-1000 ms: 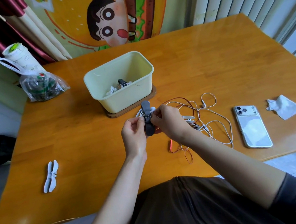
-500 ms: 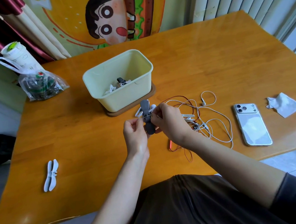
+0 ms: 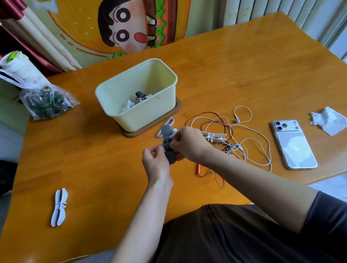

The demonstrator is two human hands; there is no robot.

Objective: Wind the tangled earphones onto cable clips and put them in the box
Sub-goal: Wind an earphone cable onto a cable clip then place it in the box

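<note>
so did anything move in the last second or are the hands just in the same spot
Almost nothing. The left hand and right hand keep holding the grey cable clip in front of the box; only the fingers shift slightly at its middle. Nothing was picked up or let go. The tangled earphones, white clip and phone lie as before.

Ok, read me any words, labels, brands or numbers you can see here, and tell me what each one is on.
Nothing here can be read for certain.
On the cup: faint print, too blurred to read.
On the bag: a green and red logo with small lettering, too small to read.
On the phone: no text visible.
On the poster: cartoon art only, no words seen.
</note>
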